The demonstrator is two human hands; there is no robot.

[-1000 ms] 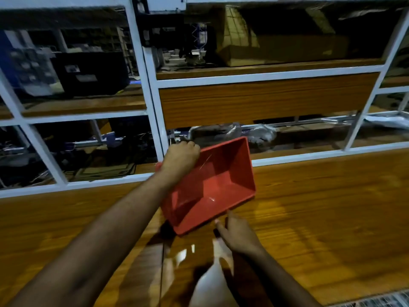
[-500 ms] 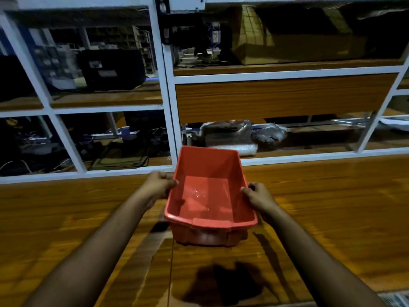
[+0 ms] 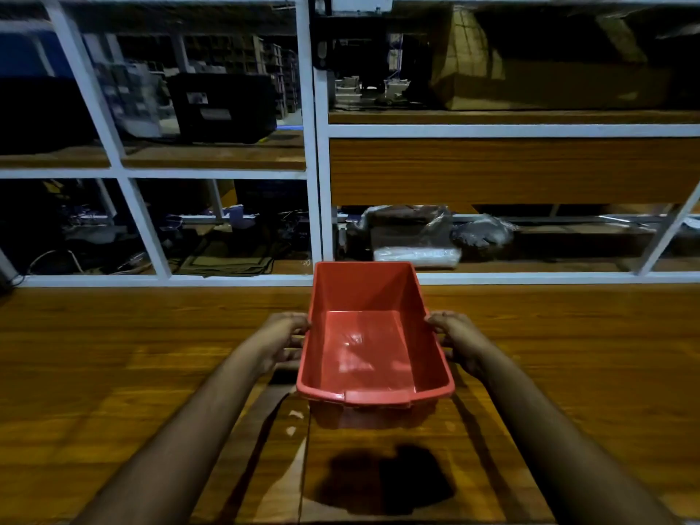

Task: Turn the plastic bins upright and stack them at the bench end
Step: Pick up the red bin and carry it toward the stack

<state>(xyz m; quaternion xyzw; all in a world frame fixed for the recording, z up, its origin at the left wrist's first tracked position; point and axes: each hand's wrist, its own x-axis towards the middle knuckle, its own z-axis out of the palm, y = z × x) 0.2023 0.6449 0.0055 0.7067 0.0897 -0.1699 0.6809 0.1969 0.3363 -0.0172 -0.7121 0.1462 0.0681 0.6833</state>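
A red plastic bin [image 3: 369, 346] stands upright, open side up and empty, over the wooden bench [image 3: 113, 365] in the middle of the view. My left hand [image 3: 282, 341] grips its left side wall, fingers curled under the rim. My right hand [image 3: 456, 341] grips the right side wall the same way. The bin's shadow lies on the bench below its near end, so it seems to be held slightly above the surface. No other bin is in view.
A white metal frame [image 3: 316, 183] with glass panes runs along the bench's far edge right behind the bin. Beyond it are wooden shelves with plastic-wrapped bundles [image 3: 413, 236], a cardboard box [image 3: 530, 58] and dark equipment [image 3: 223, 104].
The bin went from tilted on its side in my left hand to upright and level. My right hand came up from below to take the right wall, and the bin now sits squarely between both hands.
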